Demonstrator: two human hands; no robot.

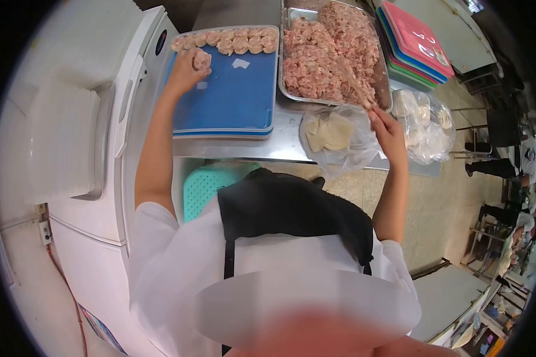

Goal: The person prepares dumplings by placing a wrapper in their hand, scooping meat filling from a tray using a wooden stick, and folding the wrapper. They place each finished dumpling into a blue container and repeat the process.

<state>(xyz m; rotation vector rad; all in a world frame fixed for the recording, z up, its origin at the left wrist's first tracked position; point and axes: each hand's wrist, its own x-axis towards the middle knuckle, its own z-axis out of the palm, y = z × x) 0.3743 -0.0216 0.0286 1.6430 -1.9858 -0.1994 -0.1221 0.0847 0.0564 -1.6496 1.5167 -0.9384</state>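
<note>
My left hand [183, 74] is curled around an open-topped meat dumpling [202, 60] over the left part of a blue tray [229, 104]. Rows of similar dumplings [240, 43] line the tray's far edge, and white scraps [240, 63] lie below them. My right hand [388, 130] grips the handle of a slim spatula-like tool [356, 86], whose far end rests in the ground meat [308, 56]. That meat fills a large metal pan [287, 97]. Just left of my right hand, round dough wrappers [329, 132] sit on a clear plastic bag [358, 156].
Pink, blue and green trays [414, 38] are stacked right of the pan. A bag of pale wrappers [424, 122] lies near the metal table's [289, 140] right end. A white refrigerator [125, 119] stands at left, a green plastic stool [205, 185] below. People appear far right.
</note>
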